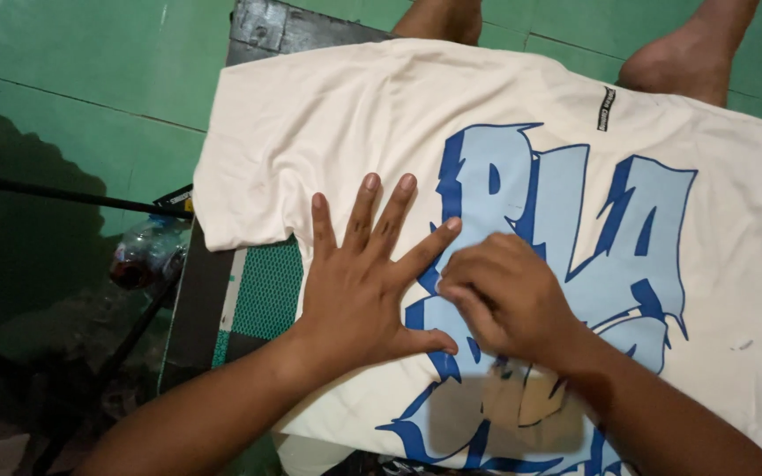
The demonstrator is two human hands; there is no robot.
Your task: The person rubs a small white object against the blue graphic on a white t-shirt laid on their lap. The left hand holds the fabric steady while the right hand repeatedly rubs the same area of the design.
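A cream T-shirt (328,123) with a large blue lettered print lies spread flat over a dark board. My left hand (363,273) presses flat on the shirt with its fingers spread, just left of the print. My right hand (504,295) rests on the print beside it, fingers curled down against the fabric; whether they pinch the cloth I cannot tell. The thumb of my left hand nearly touches the right hand.
The dark board (200,300) has a green mesh patch (266,291) showing at its left edge. A plastic bottle (143,251) lies on the green floor to the left, near thin black rods. Two bare feet (681,62) show beyond the shirt's far edge.
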